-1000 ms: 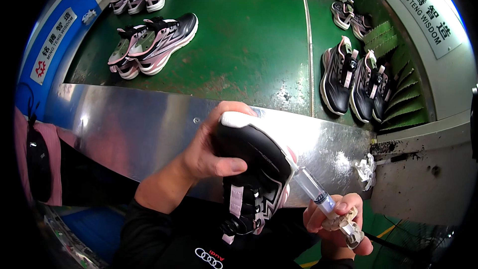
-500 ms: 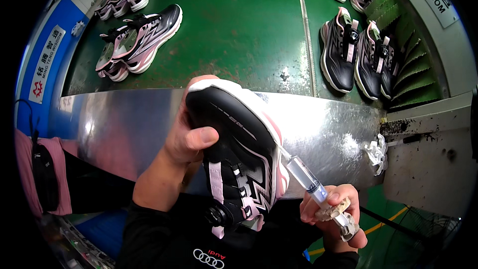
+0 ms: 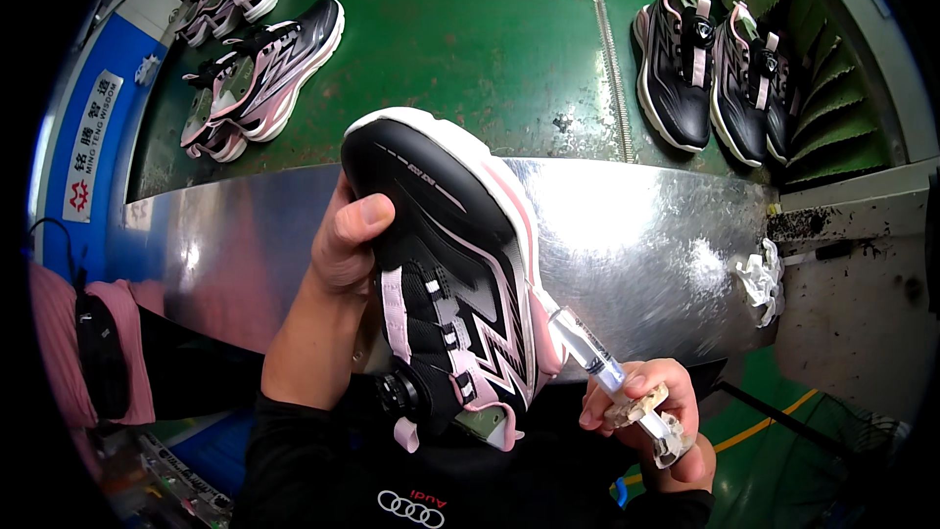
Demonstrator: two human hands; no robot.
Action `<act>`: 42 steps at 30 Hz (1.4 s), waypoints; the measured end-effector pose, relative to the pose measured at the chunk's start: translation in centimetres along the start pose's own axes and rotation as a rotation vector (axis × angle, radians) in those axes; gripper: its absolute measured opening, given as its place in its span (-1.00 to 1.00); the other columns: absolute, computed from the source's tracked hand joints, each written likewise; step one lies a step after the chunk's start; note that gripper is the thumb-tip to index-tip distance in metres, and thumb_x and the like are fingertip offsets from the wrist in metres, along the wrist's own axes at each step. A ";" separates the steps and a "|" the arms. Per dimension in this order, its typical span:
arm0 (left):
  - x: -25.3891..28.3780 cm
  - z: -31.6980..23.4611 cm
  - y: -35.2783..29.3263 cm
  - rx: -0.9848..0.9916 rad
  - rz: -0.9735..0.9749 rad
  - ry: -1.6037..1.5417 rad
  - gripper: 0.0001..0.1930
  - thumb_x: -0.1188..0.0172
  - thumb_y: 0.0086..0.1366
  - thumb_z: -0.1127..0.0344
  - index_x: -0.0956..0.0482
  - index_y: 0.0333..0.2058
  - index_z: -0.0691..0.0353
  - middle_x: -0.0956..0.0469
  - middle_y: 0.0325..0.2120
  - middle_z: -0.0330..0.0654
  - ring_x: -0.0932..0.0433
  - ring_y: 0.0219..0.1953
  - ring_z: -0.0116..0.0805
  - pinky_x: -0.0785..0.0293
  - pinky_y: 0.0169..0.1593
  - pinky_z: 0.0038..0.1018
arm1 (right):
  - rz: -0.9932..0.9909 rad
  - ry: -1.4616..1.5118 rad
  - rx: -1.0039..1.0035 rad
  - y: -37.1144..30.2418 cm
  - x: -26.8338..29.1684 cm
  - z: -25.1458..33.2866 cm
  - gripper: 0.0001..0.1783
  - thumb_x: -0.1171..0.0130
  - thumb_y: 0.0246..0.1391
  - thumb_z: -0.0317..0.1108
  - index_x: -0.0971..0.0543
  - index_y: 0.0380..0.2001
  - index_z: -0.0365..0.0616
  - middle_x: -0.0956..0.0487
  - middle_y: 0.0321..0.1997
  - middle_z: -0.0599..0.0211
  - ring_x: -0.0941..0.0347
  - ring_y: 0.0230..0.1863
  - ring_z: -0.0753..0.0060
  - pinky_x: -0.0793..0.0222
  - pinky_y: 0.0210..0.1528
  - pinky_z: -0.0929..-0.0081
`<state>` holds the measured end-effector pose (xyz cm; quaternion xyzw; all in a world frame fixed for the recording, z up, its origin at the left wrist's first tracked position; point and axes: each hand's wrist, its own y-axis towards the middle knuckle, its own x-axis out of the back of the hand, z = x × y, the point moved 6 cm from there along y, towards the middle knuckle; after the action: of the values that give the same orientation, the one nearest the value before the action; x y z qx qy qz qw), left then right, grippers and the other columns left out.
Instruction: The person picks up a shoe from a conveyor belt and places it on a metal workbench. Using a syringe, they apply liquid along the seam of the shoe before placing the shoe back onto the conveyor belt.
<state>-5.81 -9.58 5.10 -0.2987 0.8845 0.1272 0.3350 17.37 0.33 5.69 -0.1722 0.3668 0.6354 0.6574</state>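
My left hand (image 3: 345, 235) is closed around the front part of a black and pink sneaker (image 3: 431, 216), its thumb lying on the upper and its other fingers hidden behind the shoe. The toe points up and away from me, and the dial and pink straps are nearest my body. In my right hand (image 3: 656, 411) is a clear syringe (image 3: 590, 351) with a whitish crust on its flanges and plunger end. Its thin tip meets the seam between the sneaker's upper and its white and pink sole, on the right side.
Beyond the metal ledge (image 3: 627, 235) lies a green belt. Sneakers (image 3: 279, 73) stand on its left, and more sneakers (image 3: 676, 69) on its right beside green flaps (image 3: 832, 118). A crumpled white lump (image 3: 762, 282) clings at the ledge's right end. Pink cloth (image 3: 122, 343) hangs at left.
The sneaker has shifted left and slightly up with my left hand. The syringe tip sits further along the seam, toward the heel. The view has shifted a little.
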 end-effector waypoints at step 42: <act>5.5 1.7 0.3 0.227 -0.252 -0.311 -0.61 -0.06 0.14 0.17 -0.48 -0.15 0.35 -0.55 -0.22 -0.03 -0.55 -0.19 -0.20 -0.46 -0.05 -0.32 | -0.039 -0.247 0.037 -6.1 0.2 -1.4 -0.10 -0.35 -0.30 0.18 -0.38 -0.03 -0.34 -0.53 -0.32 -0.01 -0.49 -0.39 0.17 -0.32 -0.32 0.40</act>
<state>-8.41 -11.01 0.20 -0.3439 0.7867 0.0285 0.5119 22.86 -1.33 3.17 -0.0876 0.2915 0.6320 0.7127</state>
